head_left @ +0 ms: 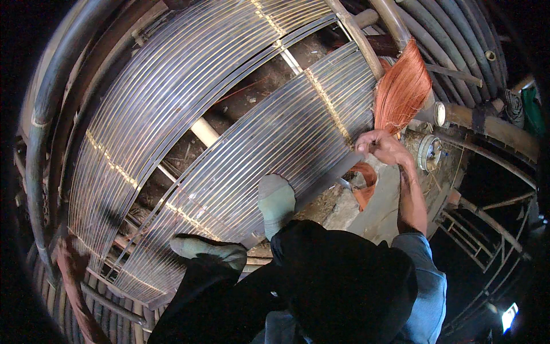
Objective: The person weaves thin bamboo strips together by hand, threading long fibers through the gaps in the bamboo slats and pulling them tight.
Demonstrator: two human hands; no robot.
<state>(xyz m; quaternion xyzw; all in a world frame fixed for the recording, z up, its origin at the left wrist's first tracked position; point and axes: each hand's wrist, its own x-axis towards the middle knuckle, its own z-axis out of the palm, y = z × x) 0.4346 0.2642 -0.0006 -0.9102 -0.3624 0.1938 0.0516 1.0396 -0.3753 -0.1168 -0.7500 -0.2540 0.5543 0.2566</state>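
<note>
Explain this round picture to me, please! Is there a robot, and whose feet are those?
No robot here: it's a person working with two bare hands. The only camera sits on the person's head and looks down, and its wide lens makes straight things bend near the rim. The socked feet are the person's own. They show over the near panel, made of thin strips; the far panel lies across a gap. The right hand, fingers curled, is just below an orange bundle, with a can nearby. The left hand is at the far panel's left end. I can't tell whether either hand grips anything.
</note>
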